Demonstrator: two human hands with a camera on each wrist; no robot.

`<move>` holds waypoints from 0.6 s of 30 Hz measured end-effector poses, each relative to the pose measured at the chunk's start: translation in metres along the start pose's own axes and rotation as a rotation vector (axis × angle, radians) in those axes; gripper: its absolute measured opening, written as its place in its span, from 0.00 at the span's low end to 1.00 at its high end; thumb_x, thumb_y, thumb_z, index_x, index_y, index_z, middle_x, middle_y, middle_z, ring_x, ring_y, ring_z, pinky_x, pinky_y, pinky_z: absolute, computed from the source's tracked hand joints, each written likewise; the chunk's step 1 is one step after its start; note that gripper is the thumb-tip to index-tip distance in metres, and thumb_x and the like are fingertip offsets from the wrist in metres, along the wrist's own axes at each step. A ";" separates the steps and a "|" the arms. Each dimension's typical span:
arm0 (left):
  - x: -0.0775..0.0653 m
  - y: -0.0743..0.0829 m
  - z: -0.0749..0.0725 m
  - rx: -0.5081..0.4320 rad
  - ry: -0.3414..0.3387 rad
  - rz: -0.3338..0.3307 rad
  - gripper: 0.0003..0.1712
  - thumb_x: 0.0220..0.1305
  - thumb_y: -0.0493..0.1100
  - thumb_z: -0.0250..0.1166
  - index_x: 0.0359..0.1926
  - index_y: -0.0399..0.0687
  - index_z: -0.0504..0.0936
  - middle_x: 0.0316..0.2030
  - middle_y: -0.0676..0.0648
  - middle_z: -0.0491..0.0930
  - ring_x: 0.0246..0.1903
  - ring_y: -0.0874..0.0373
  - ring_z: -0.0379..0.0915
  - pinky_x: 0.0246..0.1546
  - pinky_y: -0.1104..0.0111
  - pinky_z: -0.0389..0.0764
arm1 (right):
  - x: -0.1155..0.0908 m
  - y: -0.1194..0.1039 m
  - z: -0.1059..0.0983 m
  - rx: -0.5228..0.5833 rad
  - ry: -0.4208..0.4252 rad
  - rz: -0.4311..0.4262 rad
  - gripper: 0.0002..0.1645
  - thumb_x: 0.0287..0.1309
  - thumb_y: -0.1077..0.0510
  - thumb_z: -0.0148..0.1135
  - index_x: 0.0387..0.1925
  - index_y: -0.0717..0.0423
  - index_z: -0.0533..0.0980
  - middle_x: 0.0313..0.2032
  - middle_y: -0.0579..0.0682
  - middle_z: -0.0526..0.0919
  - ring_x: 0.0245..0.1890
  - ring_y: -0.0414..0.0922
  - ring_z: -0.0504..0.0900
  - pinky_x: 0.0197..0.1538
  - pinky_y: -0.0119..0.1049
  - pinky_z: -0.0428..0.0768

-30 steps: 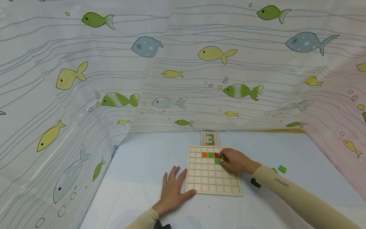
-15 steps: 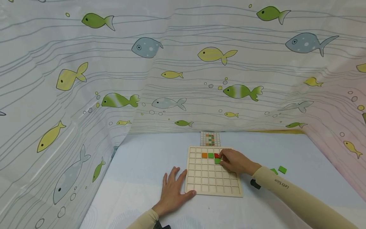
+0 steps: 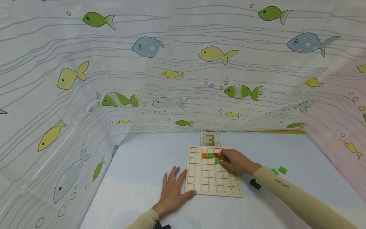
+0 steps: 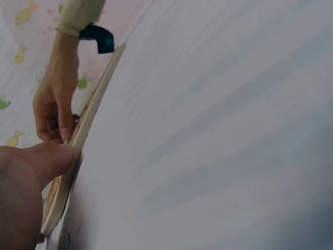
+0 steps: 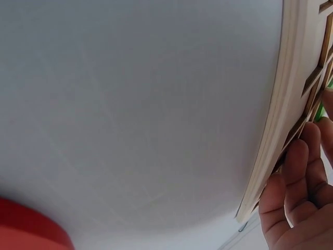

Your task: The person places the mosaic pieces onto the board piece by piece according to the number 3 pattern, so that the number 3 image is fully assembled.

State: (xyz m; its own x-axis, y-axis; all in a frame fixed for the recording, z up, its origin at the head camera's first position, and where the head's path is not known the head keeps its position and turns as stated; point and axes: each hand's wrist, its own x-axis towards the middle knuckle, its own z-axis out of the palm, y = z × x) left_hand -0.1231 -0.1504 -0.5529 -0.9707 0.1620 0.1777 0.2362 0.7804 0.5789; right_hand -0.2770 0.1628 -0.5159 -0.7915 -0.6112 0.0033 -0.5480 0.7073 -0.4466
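A pale wooden grid board (image 3: 210,183) lies flat on the table. Along one of its upper rows sit an orange tile (image 3: 205,155), a green tile (image 3: 211,155) and a partly covered red tile (image 3: 216,155). Directly below the red one is a second green tile (image 3: 217,161). My right hand (image 3: 235,161) pinches at this lower tile with thumb and bent fingers; in the right wrist view a green edge (image 5: 319,112) shows between the fingertips. My left hand (image 3: 172,194) rests with fingers spread at the board's left side, thumb (image 4: 57,156) on its near edge.
Behind the board stands a small pattern card (image 3: 210,139) printed with coloured squares. Loose green tiles (image 3: 282,170) lie right of the board, near the right forearm. A fish-print curtain (image 3: 183,79) encloses the table. Something red and rounded (image 5: 31,229) enters the right wrist view's corner.
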 end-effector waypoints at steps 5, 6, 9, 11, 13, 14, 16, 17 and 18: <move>0.001 0.000 -0.001 0.003 -0.008 -0.005 0.51 0.62 0.69 0.70 0.77 0.46 0.70 0.75 0.33 0.60 0.81 0.33 0.48 0.77 0.31 0.39 | 0.000 0.000 0.000 0.002 0.005 -0.007 0.10 0.71 0.52 0.69 0.48 0.49 0.80 0.33 0.38 0.78 0.35 0.37 0.73 0.41 0.34 0.76; 0.001 0.000 -0.001 0.003 -0.007 -0.004 0.51 0.62 0.69 0.70 0.77 0.46 0.71 0.75 0.33 0.60 0.81 0.32 0.48 0.77 0.30 0.39 | 0.000 0.000 0.000 0.004 0.003 -0.005 0.10 0.71 0.52 0.69 0.48 0.49 0.80 0.33 0.38 0.78 0.35 0.37 0.73 0.40 0.34 0.76; 0.000 0.000 -0.001 0.002 -0.007 -0.006 0.51 0.62 0.69 0.70 0.77 0.45 0.71 0.75 0.32 0.61 0.81 0.32 0.48 0.77 0.30 0.39 | 0.000 0.000 0.000 0.009 -0.007 0.001 0.10 0.71 0.51 0.69 0.48 0.49 0.80 0.33 0.38 0.77 0.35 0.37 0.73 0.40 0.33 0.75; 0.000 0.001 -0.001 0.003 -0.009 -0.008 0.51 0.62 0.69 0.70 0.77 0.45 0.71 0.76 0.32 0.60 0.81 0.33 0.48 0.77 0.30 0.39 | 0.000 -0.001 -0.001 0.015 -0.013 0.006 0.10 0.71 0.51 0.69 0.48 0.49 0.80 0.33 0.38 0.78 0.35 0.38 0.74 0.40 0.33 0.76; 0.000 0.001 -0.001 0.003 -0.006 -0.007 0.51 0.62 0.69 0.70 0.77 0.45 0.71 0.76 0.32 0.60 0.80 0.33 0.48 0.77 0.30 0.39 | 0.000 0.000 -0.003 0.020 -0.016 0.008 0.11 0.71 0.51 0.69 0.49 0.49 0.81 0.34 0.38 0.79 0.35 0.38 0.74 0.40 0.34 0.77; 0.000 0.001 -0.001 0.004 -0.005 -0.007 0.51 0.62 0.69 0.70 0.77 0.45 0.71 0.75 0.32 0.61 0.80 0.33 0.48 0.77 0.30 0.39 | 0.000 0.000 -0.004 0.023 -0.015 0.014 0.11 0.71 0.51 0.69 0.50 0.49 0.81 0.34 0.38 0.79 0.35 0.38 0.75 0.41 0.34 0.77; 0.000 0.001 -0.001 0.004 -0.003 -0.006 0.51 0.62 0.69 0.70 0.77 0.45 0.71 0.75 0.32 0.61 0.80 0.33 0.48 0.77 0.31 0.39 | -0.001 0.001 -0.006 0.027 -0.010 0.025 0.11 0.71 0.51 0.68 0.50 0.49 0.81 0.35 0.38 0.79 0.36 0.38 0.75 0.41 0.35 0.77; 0.000 0.001 -0.001 0.005 -0.002 -0.006 0.51 0.62 0.69 0.70 0.77 0.45 0.71 0.75 0.32 0.61 0.80 0.33 0.48 0.77 0.31 0.39 | -0.002 0.002 -0.008 0.030 -0.007 0.030 0.11 0.71 0.51 0.68 0.50 0.49 0.81 0.35 0.38 0.79 0.36 0.38 0.75 0.42 0.35 0.78; 0.000 0.001 -0.001 0.008 -0.001 -0.005 0.51 0.62 0.69 0.70 0.77 0.45 0.71 0.75 0.32 0.61 0.80 0.33 0.48 0.77 0.30 0.39 | -0.003 0.003 -0.010 0.030 -0.003 0.031 0.11 0.71 0.52 0.68 0.50 0.49 0.81 0.35 0.38 0.80 0.36 0.38 0.76 0.42 0.35 0.78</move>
State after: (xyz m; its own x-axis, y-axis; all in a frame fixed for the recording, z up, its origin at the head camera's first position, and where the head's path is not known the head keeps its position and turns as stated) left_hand -0.1225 -0.1503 -0.5513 -0.9719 0.1582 0.1742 0.2307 0.7860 0.5736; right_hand -0.2787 0.1705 -0.5082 -0.8074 -0.5899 -0.0137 -0.5144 0.7152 -0.4732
